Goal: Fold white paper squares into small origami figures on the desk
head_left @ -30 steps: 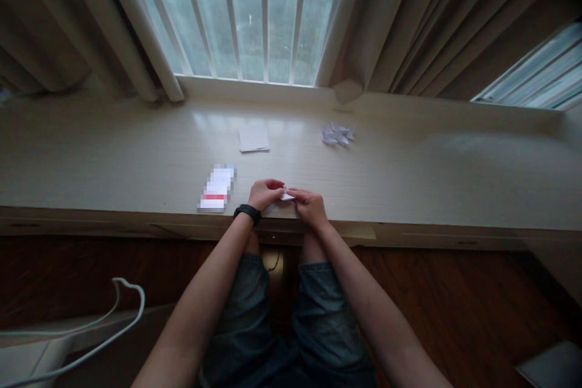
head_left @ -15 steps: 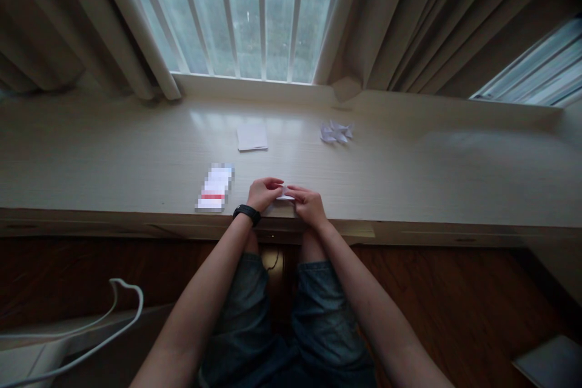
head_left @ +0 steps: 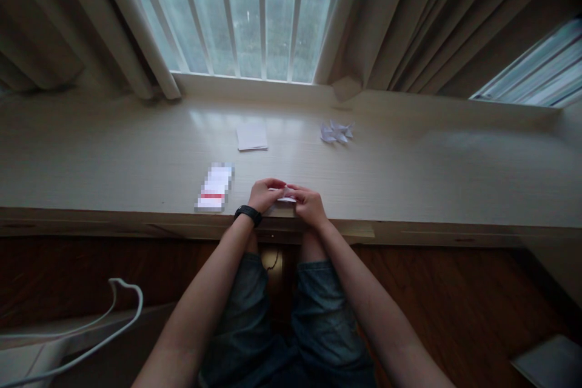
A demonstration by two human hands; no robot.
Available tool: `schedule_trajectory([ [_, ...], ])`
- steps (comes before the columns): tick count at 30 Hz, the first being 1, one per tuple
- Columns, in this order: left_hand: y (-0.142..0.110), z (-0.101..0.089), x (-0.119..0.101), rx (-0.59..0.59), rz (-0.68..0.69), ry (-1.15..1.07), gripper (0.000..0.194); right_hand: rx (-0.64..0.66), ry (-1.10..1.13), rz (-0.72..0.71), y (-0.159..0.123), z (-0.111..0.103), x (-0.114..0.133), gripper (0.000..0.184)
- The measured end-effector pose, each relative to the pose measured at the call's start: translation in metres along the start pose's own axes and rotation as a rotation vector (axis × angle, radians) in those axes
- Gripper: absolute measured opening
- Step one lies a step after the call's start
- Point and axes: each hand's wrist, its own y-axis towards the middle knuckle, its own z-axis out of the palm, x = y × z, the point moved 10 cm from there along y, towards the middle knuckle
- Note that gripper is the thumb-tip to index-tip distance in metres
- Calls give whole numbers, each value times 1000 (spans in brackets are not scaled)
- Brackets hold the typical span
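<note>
Both hands meet at the near edge of a pale wooden desk (head_left: pixel 409 176). My left hand (head_left: pixel 264 194), with a black band on its wrist, and my right hand (head_left: pixel 309 205) are both closed in a pinch on a small white folded piece of paper (head_left: pixel 286 196) held between them just above the desktop. Most of the paper is hidden by the fingers. A blurred white and red card (head_left: pixel 214 187) lies just left of my left hand.
A small stack of white paper squares (head_left: pixel 251 136) lies farther back on the desk, with a cluster of several folded paper pieces (head_left: pixel 336 132) to its right. Curtains and a barred window stand behind the desk. A white cable (head_left: pixel 113 309) loops at lower left.
The hands have stayed in place; the fingers have shifted slightly on the folded paper. The view has barely moved.
</note>
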Motion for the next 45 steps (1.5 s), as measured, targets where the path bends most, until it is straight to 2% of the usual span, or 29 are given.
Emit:
schedule_trajectory([
  [6, -1, 3, -3, 38, 6, -53, 30, -28, -36, -18, -1, -2, 4, 50],
  [10, -5, 3, -2, 23, -66, -194, 35, -35, 20, 20, 1, -3, -4, 35],
  [14, -14, -1, 3, -58, -144, -425, 45, -106, 170, 136, 3, -10, -22, 20],
  [17, -20, -2, 3, -78, -134, -288, 43, -156, 230, 178, 4, -14, -29, 16],
  [21, -22, -3, -9, -111, -12, 133, 34, -225, 177, 167, 3, -22, -29, 18],
  [23, -22, -3, -18, -144, 64, 287, 29, -229, 125, 166, 3, -23, -29, 19],
  [26, -21, 6, -20, -98, 85, 405, 27, -193, 88, 149, 4, -20, -26, 19],
  [31, -18, 11, -16, -43, 45, 475, 29, -188, 58, 182, 3, -20, -25, 26],
  [38, -19, 4, -11, -89, 14, 419, 22, -187, 30, 213, 1, -23, -21, 30],
  [45, -22, 6, -18, -94, 115, 394, 18, -117, -108, 141, 5, -17, -12, 19],
])
